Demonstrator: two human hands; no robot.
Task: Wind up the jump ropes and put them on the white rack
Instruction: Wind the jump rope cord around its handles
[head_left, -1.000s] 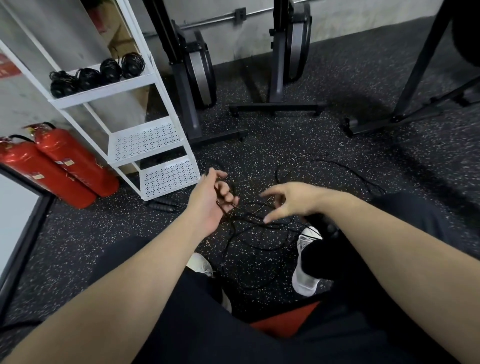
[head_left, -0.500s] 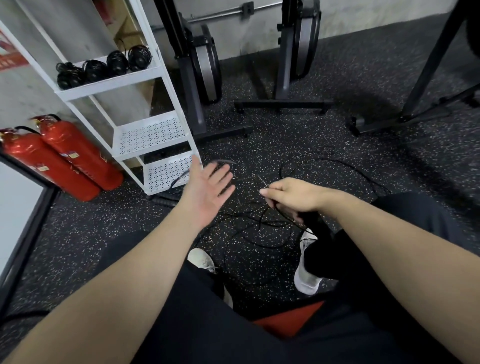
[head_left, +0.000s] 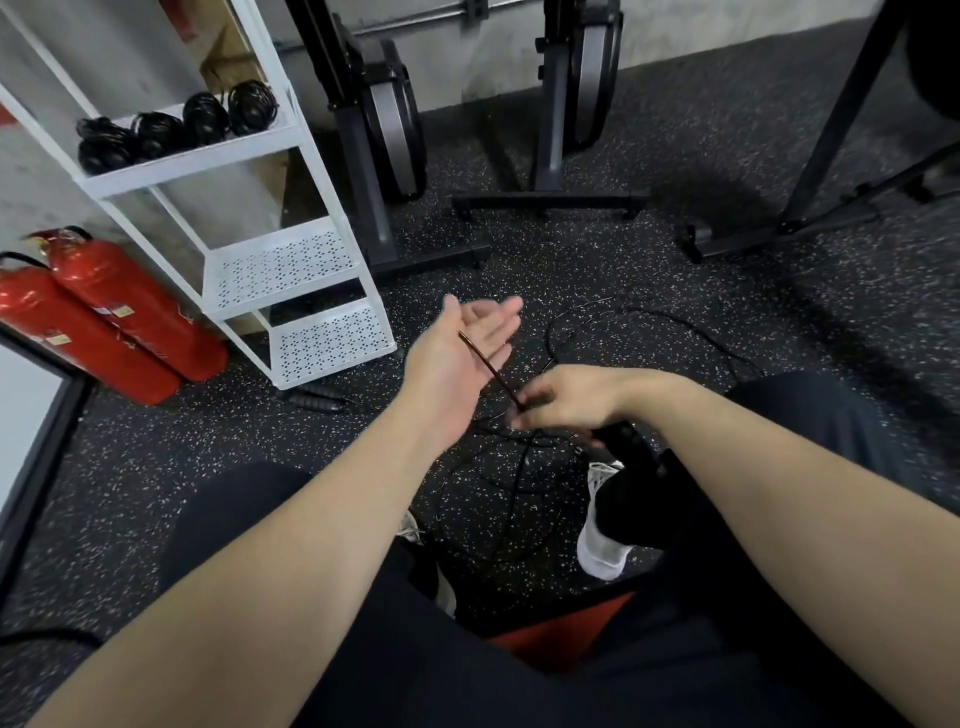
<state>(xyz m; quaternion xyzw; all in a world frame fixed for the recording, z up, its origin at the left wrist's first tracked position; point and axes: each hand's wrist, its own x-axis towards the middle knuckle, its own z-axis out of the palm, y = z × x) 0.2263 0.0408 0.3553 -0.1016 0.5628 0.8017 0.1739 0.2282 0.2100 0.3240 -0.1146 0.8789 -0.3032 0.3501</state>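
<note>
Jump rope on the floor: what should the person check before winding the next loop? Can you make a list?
1. Right hand grips the rope: ok, fingers curl round it.
2. Left hand ready as a spool: ok, fingers straight, rope lies across the palm.
3. Rope free of tangles: not ok, loose loops cross on the floor between the shoes.
4. Rope clear of the right shoe: cannot tell, strands run close beside it.
5. Room on the rack: ok, its two lower shelves hold nothing visible; four wound ropes fill the top one.
6. Handles by the rack belong to this rope: cannot tell.
</note>
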